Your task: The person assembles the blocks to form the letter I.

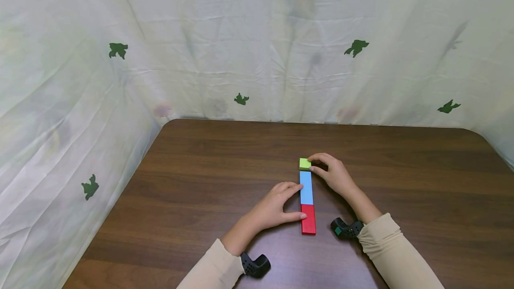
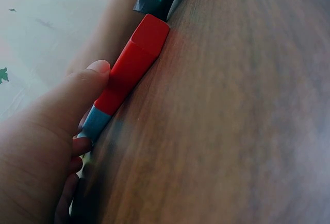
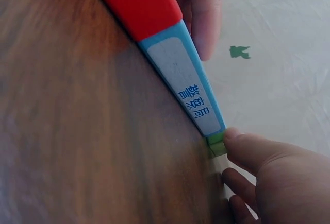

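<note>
A red block (image 1: 308, 224), a blue block (image 1: 306, 187) and a small green block (image 1: 305, 163) lie end to end in a straight row on the table. From the left side, my left hand (image 1: 275, 206) touches the row. Its extended thumb rests on the red block and its index fingertip meets the blue block's edge. At the row's far end my right hand (image 1: 338, 175) pinches the green block between curved thumb and index finger. White lettering panel with blue characters (image 3: 191, 92) shows on the blue block's side in the right wrist view.
The blocks lie on a brown wooden table (image 1: 192, 159). Behind and left of it hangs a pale curtain (image 1: 241, 48) with green leaf prints. A black wrist device (image 1: 257, 266) sits on the left wrist, another black device (image 1: 346, 228) on the right.
</note>
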### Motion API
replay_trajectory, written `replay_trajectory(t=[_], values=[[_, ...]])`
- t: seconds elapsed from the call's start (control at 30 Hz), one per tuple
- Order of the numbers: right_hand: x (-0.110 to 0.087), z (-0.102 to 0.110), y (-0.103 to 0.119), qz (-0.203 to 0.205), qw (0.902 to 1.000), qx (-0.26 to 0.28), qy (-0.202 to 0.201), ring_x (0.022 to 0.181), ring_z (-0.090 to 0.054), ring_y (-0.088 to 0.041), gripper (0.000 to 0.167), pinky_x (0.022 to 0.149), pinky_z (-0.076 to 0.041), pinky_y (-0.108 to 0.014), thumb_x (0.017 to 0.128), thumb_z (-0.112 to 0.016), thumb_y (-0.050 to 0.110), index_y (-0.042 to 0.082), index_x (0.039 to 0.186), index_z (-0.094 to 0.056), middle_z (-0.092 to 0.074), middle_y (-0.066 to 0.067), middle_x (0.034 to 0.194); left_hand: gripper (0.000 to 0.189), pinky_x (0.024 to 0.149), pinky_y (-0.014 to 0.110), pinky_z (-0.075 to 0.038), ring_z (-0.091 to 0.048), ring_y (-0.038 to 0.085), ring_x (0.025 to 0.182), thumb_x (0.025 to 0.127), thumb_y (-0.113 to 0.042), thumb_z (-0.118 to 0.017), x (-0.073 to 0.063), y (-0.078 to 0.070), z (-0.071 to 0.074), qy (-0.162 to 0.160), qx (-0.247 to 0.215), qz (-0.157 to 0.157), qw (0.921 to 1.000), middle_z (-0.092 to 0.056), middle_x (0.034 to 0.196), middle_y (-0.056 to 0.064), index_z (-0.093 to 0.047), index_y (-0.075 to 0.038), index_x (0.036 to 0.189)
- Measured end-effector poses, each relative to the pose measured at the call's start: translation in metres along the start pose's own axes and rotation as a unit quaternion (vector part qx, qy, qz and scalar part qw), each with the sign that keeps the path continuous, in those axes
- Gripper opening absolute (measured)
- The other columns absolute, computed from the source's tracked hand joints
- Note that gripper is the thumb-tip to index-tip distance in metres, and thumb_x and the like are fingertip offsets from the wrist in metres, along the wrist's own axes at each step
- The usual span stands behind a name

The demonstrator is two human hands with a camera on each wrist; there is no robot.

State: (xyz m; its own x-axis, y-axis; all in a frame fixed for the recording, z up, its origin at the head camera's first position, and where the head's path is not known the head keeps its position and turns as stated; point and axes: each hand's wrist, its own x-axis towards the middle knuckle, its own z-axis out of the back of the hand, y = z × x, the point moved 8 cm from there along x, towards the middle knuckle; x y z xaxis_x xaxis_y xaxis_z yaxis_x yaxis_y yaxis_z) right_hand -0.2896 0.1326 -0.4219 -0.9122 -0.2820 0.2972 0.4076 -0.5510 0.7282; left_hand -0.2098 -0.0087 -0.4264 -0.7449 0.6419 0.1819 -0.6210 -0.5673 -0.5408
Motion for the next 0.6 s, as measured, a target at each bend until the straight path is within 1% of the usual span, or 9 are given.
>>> replay_trajectory(t=[0.2, 0.43, 0.6], values=[[0.0, 0.0, -0.001, 0.001, 1.0, 0.004, 0.001, 0.101, -0.052, -0.024, 0.024, 0.086, -0.041, -0.042, 0.082, -0.065, 0.012, 0.005, 0.105, -0.063, -0.059, -0.009, 0.107, 0.067, 0.097, 0.03, -0.032, -0.038, 0.016, 0.118, 0.079, -0.044, -0.065, 0.0, 0.0, 0.0, 0.0, 0.0, 0.0, 1.0, -0.046, 0.126, 0.002, -0.044, -0.01, 0.133], [0.0, 0.006, 0.003, -0.011, 0.9991, 0.039, -0.013, 0.095, -0.054, -0.024, 0.026, 0.081, -0.044, -0.042, 0.084, -0.063, 0.012, 0.005, 0.109, -0.061, -0.057, -0.01, 0.108, 0.068, 0.098, 0.03, -0.032, -0.038, 0.017, 0.118, 0.078, -0.045, -0.065, 0.001, 0.001, 0.001, 0.002, 0.001, 0.001, 1.0, -0.045, 0.126, 0.002, -0.044, -0.011, 0.133], [-0.001, 0.012, 0.011, -0.015, 0.9989, 0.042, -0.018, 0.099, -0.053, -0.025, 0.03, 0.084, -0.043, -0.044, 0.086, -0.061, 0.015, 0.003, 0.114, -0.058, -0.056, -0.012, 0.112, 0.069, 0.097, 0.032, -0.033, -0.037, 0.019, 0.119, 0.079, -0.045, -0.065, 0.001, 0.001, 0.003, -0.001, -0.005, 0.004, 1.0, -0.043, 0.129, 0.004, -0.041, -0.011, 0.134]])
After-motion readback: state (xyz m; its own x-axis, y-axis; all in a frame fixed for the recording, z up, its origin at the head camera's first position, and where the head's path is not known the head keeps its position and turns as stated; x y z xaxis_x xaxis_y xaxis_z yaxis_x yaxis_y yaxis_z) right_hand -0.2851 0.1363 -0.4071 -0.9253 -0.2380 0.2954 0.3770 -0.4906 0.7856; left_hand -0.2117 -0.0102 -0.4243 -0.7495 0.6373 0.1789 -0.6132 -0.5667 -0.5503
